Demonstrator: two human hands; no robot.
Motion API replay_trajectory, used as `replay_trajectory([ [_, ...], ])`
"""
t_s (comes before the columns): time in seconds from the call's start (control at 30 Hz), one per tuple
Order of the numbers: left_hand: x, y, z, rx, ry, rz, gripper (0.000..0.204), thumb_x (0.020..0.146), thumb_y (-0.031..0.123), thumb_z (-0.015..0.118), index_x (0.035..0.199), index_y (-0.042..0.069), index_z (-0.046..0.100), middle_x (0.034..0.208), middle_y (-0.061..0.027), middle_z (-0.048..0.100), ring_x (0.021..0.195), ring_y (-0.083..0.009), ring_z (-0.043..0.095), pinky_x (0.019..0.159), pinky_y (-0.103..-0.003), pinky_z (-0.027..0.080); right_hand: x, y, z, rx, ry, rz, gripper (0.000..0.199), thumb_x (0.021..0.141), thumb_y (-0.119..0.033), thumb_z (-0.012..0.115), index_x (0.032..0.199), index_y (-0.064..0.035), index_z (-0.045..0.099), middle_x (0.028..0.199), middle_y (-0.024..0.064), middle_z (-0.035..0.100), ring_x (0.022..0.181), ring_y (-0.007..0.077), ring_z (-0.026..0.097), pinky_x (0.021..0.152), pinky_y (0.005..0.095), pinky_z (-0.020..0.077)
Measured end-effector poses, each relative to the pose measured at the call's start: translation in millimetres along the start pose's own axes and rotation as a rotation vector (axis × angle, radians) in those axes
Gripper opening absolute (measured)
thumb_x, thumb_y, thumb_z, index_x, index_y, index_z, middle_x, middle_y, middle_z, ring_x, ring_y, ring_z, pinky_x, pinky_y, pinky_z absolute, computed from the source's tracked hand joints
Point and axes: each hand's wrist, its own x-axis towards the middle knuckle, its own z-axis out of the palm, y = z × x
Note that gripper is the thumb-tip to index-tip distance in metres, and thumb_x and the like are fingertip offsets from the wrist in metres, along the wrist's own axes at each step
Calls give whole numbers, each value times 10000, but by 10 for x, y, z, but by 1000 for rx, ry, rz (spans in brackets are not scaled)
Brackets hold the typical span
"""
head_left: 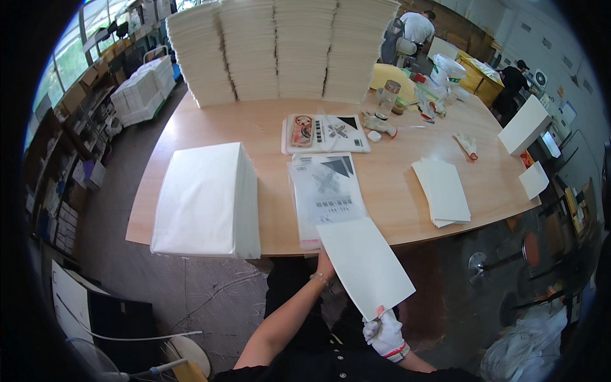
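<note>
A stack of white paper [366, 264] slants from the table's front edge toward my body, its far end at the mouth of a clear printed plastic bag [326, 184]. My right hand [385, 334], in a white glove with the thumb tip bare, is closed on the paper's near corner. My left hand [326, 264], bare with a bracelet at the wrist, is at the bag's near edge beside the paper. Its fingers are hidden beneath them. Behind that bag lies a pile of similar plastic bags [347, 134] with a red-and-tan patterned block [301, 130] on top.
A tall wrapped white stack [197, 197] stands at the left. Loose white sheets [442, 191] lie on the right. High paper piles [280, 51] line the table's back. A jar [388, 99], gloves [468, 146] and clutter sit at far right. Two people [418, 28] are beyond.
</note>
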Motion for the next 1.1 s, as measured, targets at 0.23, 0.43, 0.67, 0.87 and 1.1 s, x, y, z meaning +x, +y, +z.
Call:
replay_trajectory([
  [0.23, -472, -471, 367, 127, -203, -83, 414, 779, 181, 559, 1125, -10, 438, 985, -150, 564, 943, -268, 536, 798, -339, 432, 65, 355, -180, 161, -42, 109, 146, 905, -216, 394, 981, -101, 442, 726, 79, 523, 544, 137, 484, 513, 314, 412],
  [0.43, -702, -455, 140, 172, -229, -119, 397, 781, 182, 554, 1116, -5, 449, 998, -150, 562, 950, -268, 533, 805, -338, 429, 121, 455, -216, 35, -51, 119, 171, 909, -198, 371, 972, -56, 443, 649, 92, 524, 525, 160, 512, 486, 315, 457],
  [0.67, -968, -450, 243, 158, -262, -137, 379, 783, 182, 547, 1105, 1, 463, 1013, -150, 559, 959, -267, 531, 814, -336, 425, 465, 488, -74, -41, -1, 17, 233, 899, -211, 380, 1046, -32, 403, 925, 147, 538, 804, 255, 597, 651, 366, 513],
  [0.87, -887, -417, 245, 81, -245, -191, 363, 786, 183, 541, 1095, 6, 474, 1025, -150, 557, 966, -267, 529, 821, -335, 421, 986, 367, 88, -200, -282, -312, 308, 871, -146, 375, 1130, 19, 360, 1049, 158, 486, 966, 291, 527, 803, 413, 460],
  [1.1, -764, 43, -108, -271, -149, -320, 489, 760, 221, 617, 1164, 37, 412, 1135, -100, 491, 1042, -203, 473, 871, -330, 392, 1441, 62, -39, -74, -287, 89, 282, 858, -116, 409, 1100, 23, 372, 902, 148, 537, 758, 279, 586, 628, 371, 511],
])
